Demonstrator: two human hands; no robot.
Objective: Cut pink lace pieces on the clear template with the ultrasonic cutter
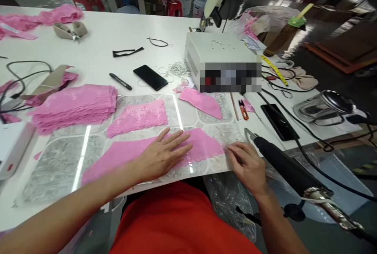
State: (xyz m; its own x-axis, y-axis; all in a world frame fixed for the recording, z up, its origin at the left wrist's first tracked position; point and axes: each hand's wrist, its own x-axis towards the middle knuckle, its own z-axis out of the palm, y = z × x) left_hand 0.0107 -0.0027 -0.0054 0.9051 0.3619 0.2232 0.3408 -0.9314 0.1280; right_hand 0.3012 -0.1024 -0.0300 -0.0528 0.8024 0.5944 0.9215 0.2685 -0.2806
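A long pink fabric piece (123,151) lies flat on the clear-covered patterned mat (59,167). My left hand (166,153) rests on its middle with fingers spread. At the piece's right end, my right hand (246,163) has thumb and fingertips pinched together at the edge; what is between them is too small to make out. Behind the long piece lie a smaller pink lace piece (141,116) and a smooth curved pink piece (202,102). A stack of pink lace pieces (75,106) sits at the left of the mat.
A black-handled tool with a metal blade (282,163) juts in beside my right hand, its cable running right. Behind the mat are a phone (150,77), a marker (120,81) and a white box (220,47). Orange snips (243,110), another phone (279,122) and a glass jar (321,108) stand rightward.
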